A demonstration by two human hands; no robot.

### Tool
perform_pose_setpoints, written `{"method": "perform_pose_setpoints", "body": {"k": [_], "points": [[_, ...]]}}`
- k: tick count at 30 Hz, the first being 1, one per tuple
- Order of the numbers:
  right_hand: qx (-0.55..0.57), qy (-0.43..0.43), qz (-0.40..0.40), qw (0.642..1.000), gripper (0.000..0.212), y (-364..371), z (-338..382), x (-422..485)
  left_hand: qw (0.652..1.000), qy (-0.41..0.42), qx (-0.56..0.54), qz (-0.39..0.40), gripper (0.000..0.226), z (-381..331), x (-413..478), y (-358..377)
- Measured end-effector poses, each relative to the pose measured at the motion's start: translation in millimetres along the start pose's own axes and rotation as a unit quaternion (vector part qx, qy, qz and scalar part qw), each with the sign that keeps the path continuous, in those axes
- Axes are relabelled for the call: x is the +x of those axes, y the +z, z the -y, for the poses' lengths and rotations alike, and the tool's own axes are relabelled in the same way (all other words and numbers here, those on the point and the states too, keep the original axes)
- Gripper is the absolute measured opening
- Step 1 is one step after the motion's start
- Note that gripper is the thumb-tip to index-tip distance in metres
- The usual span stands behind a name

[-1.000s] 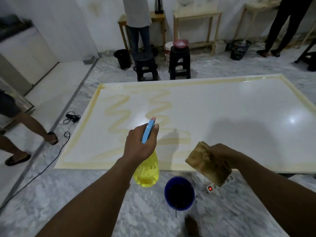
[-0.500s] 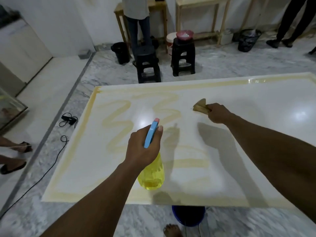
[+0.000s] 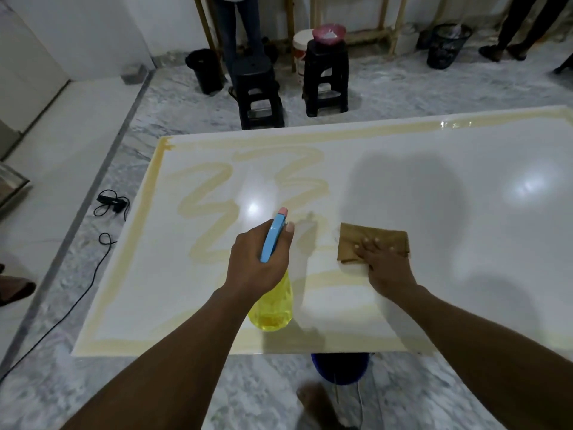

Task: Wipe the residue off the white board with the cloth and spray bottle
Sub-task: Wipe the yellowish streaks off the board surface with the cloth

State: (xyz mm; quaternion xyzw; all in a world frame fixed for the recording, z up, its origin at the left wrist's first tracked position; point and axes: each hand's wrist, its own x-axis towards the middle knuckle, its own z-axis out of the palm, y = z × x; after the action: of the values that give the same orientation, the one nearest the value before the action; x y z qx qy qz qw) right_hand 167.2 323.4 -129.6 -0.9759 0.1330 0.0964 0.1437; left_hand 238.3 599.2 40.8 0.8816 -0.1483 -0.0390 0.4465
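A large white board [image 3: 434,212] lies flat before me, marked with yellowish zigzag residue [image 3: 204,209] on its left half and a band along its edges. My left hand [image 3: 254,265] grips a spray bottle [image 3: 273,308] with a yellow body and a blue trigger head, held over the board's near side. My right hand [image 3: 384,262] presses a folded brown cloth [image 3: 372,240] flat on the board with straight fingers, just right of the bottle.
A blue bucket [image 3: 339,366] sits on the marble floor under the board's near edge. Two black stools [image 3: 260,94] stand beyond the far edge, with people's legs behind. A black cable [image 3: 108,206] lies on the floor to the left.
My right hand pulled the cloth from the board's middle back toward me and flattened it on the surface. The bottle hand stayed roughly in place.
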Motion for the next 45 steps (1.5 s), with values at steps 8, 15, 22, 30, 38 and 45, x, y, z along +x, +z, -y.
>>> {"method": "perform_pose_setpoints", "body": {"k": [8, 15, 22, 30, 38, 45], "points": [[0.052, -0.048, 0.005, 0.997, 0.05, 16, 27, -132, 1.0, 0.009, -0.005, -0.001, 0.03, -2, -83, -43], [0.342, 0.113, 0.119, 0.925, 0.016, -83, 55, -125, 0.999, 0.024, -0.023, -0.02, 0.059, -7, -86, -89], [0.452, 0.154, 0.287, 0.83, 0.032, -147, 67, -5, 0.999, 0.023, -0.026, -0.013, 0.059, -1, -7, -85], [0.104, 0.04, 0.042, 0.993, 0.032, -199, 82, 232, 0.999, 0.022, -0.022, -0.028, 0.043, 31, 117, -53], [0.029, 0.028, 0.053, 0.998, 0.047, -90, 69, 335, 0.999, 0.024, -0.036, -0.028, 0.055, 63, 165, -28], [0.04, -0.061, -0.04, 0.997, 0.058, -31, 56, 229, 0.999, 0.01, -0.038, -0.005, 0.045, 58, 151, -23]]}}
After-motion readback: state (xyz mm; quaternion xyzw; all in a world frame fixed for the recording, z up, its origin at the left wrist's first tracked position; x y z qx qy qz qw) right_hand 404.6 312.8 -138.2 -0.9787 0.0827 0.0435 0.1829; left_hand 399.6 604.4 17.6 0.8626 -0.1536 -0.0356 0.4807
